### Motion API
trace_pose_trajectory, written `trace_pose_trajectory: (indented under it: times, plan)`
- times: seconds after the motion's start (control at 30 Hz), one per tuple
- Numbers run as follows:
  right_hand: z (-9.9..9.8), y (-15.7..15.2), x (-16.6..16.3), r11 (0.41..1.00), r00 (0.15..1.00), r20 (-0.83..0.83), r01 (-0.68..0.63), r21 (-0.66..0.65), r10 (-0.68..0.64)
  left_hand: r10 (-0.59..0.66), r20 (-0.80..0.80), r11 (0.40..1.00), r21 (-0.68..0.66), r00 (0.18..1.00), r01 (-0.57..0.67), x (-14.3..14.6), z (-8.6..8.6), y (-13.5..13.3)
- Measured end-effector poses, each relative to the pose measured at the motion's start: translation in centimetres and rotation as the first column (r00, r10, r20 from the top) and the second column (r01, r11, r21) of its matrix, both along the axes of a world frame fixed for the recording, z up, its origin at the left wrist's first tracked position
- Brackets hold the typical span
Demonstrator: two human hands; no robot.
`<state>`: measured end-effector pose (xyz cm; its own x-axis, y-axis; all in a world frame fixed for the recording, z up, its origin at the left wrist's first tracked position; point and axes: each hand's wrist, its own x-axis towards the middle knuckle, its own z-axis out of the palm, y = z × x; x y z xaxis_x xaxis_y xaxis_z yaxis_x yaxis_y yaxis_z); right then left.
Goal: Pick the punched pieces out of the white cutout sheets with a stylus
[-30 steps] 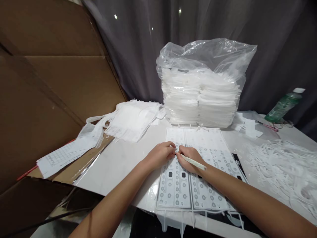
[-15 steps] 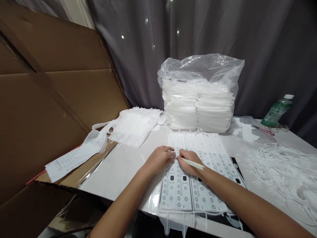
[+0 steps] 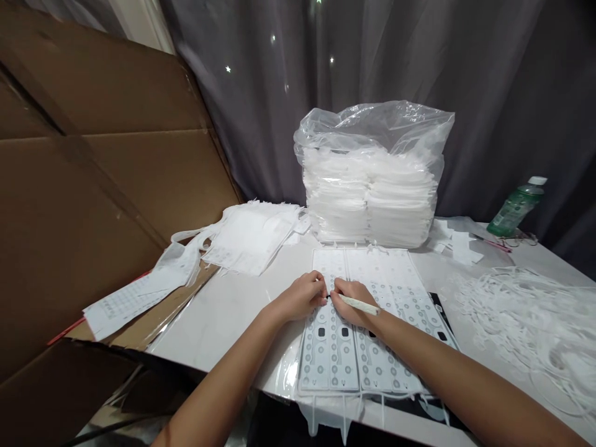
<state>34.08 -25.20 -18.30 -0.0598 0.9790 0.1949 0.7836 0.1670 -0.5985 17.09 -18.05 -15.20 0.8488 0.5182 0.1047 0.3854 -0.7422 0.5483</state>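
Note:
In the head view, a milky white rubber keypad sheet [image 3: 391,267] with rows of round buttons and a few dark square openings lies flat before me. My right hand [image 3: 351,298] grips a slim pen-like tool [image 3: 361,304] with a whitish handle. Its dark tip points left, close to my left fingertips; I cannot tell its exact kind. My left hand [image 3: 305,297] rests on the left part of the sheet, fingers curled and thumb pressed in. Whatever is between those fingertips is too small to make out.
Behind the sheet stands a clear plastic bag [image 3: 372,180] of stacked white sheets. More white sheets [image 3: 254,239] lie left, near a cardboard panel [image 3: 116,186]. Right are tangled white strips [image 3: 526,323], paper scraps [image 3: 460,248] and a green bottle [image 3: 516,208]. The table edge [image 3: 205,372] runs in front.
My left fingers have curled in more tightly near the tool's tip. The right hand keeps its hold on the tool, with little movement. The whole view has shifted slightly.

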Motion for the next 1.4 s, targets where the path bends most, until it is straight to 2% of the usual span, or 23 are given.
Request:
trace_pose_trajectory:
  times: [0.17, 0.23, 0.27, 0.3, 0.37, 0.43, 0.47, 0.57, 0.6, 0.63, 0.67, 0.7, 0.73, 0.77, 0.8, 0.83, 0.93, 0.97, 1.03, 1.1, 1.23, 1.33, 1.4]
  plan:
    - [-0.4, -0.2, -0.2, 0.996, 0.996, 0.077, -0.048, 0.069, 0.043, -0.046, 0.241, 0.994, -0.083, 0.970, 0.068, -1.9, 2.8, -1.9]
    - [-0.7, -0.3, -0.3, 0.993, 0.992, 0.112, -0.067, 0.099, 0.055, -0.020, 0.403, 0.995, -0.080, 0.915, 0.057, -2.9, 4.3, -2.5]
    - [-0.8, -0.3, -0.3, 0.991, 0.990, 0.129, -0.076, 0.114, 0.061, -0.007, 0.512, 0.996, -0.072, 0.859, 0.051, -3.4, 5.1, -2.6]
    - [-1.0, -0.4, -0.4, 0.988, 0.987, 0.146, -0.085, 0.127, 0.066, 0.004, 0.642, 0.995, -0.079, 0.767, 0.060, -3.8, 6.0, -2.7]
    - [-1.3, -0.4, -0.4, 0.984, 0.981, 0.177, -0.101, 0.149, 0.074, 0.043, 0.887, 0.979, -0.129, 0.460, 0.157, -4.5, 8.1, -3.0]
    - [-1.6, -0.4, -0.5, 0.980, 0.976, 0.202, -0.112, 0.165, 0.078, 0.122, 0.979, 0.915, -0.174, 0.160, 0.363, -4.9, 9.9, -3.5]
    - [-1.7, -0.4, -0.5, 0.979, 0.975, 0.210, -0.115, 0.170, 0.078, 0.177, 0.981, 0.864, -0.191, 0.073, 0.465, -5.0, 10.6, -3.9]
    - [-1.9, -0.5, -0.4, 0.976, 0.973, 0.217, -0.123, 0.179, 0.083, 0.301, 0.953, 0.724, -0.209, -0.028, 0.657, -5.5, 11.5, -5.1]
    - [-1.9, -0.5, -0.4, 0.976, 0.973, 0.213, -0.126, 0.180, 0.086, 0.325, 0.943, 0.705, -0.187, -0.077, 0.685, -5.7, 11.6, -5.3]
    - [-2.0, -0.5, -0.4, 0.975, 0.974, 0.206, -0.129, 0.179, 0.091, 0.328, 0.936, 0.723, -0.165, -0.124, 0.671, -6.1, 11.5, -5.3]
    - [-2.0, -0.6, -0.4, 0.975, 0.976, 0.194, -0.131, 0.177, 0.096, 0.287, 0.949, 0.788, -0.157, -0.129, 0.596, -6.5, 11.4, -5.1]
    - [-2.0, -0.6, -0.4, 0.976, 0.979, 0.178, -0.132, 0.173, 0.101, 0.223, 0.972, 0.870, -0.164, -0.075, 0.465, -6.8, 11.2, -4.7]
    - [-2.0, -0.6, -0.5, 0.977, 0.982, 0.157, -0.132, 0.168, 0.106, 0.165, 0.986, 0.940, -0.169, 0.037, 0.297, -7.1, 10.9, -4.1]
    - [-1.9, -0.7, -0.5, 0.978, 0.985, 0.130, -0.130, 0.161, 0.110, 0.133, 0.971, 0.981, -0.157, 0.198, 0.111, -7.2, 10.4, -3.5]
    - [-1.7, -0.7, -0.5, 0.980, 0.989, 0.099, -0.126, 0.153, 0.112, 0.134, 0.925, 0.991, -0.134, 0.356, -0.024, -7.1, 9.7, -2.9]
    - [-1.5, -0.7, -0.5, 0.982, 0.992, 0.062, -0.121, 0.141, 0.114, 0.150, 0.873, 0.989, -0.125, 0.464, -0.084, -6.8, 8.7, -2.4]
    - [-0.4, -0.7, 0.3, 0.992, 0.992, -0.080, -0.088, 0.093, 0.096, 0.218, 0.632, 0.975, -0.100, 0.743, -0.200, -5.2, 4.8, -1.4]
    - [-0.1, -0.7, 0.8, 0.995, 0.988, -0.133, -0.069, 0.074, 0.078, 0.234, 0.534, 0.970, -0.078, 0.812, -0.229, -4.7, 3.4, -1.2]
    - [0.5, -0.9, 1.9, 0.999, 0.973, -0.230, -0.024, 0.040, 0.032, 0.279, 0.356, 0.957, -0.023, 0.892, -0.290, -4.1, 1.2, -0.9]
    - [0.7, -1.2, 3.1, 1.000, 0.954, -0.300, 0.008, 0.005, -0.006, 0.315, 0.219, 0.942, 0.046, 0.923, -0.332, -4.0, 0.2, -0.5]
    - [0.4, -1.7, 4.4, 0.997, 0.930, -0.364, 0.036, -0.069, -0.059, 0.297, 0.046, 0.941, 0.154, 0.954, -0.301, -3.4, 1.2, 0.2]
    - [0.0, -1.6, 4.4, 0.995, 0.923, -0.377, 0.050, -0.090, -0.080, 0.219, -0.029, 0.963, 0.166, 0.975, -0.211, -1.0, 2.2, 0.1]
    - [-0.1, -1.4, 4.3, 0.994, 0.920, -0.380, 0.066, -0.092, -0.096, 0.152, -0.070, 0.978, 0.153, 0.986, -0.140, 1.2, 2.2, -0.2]
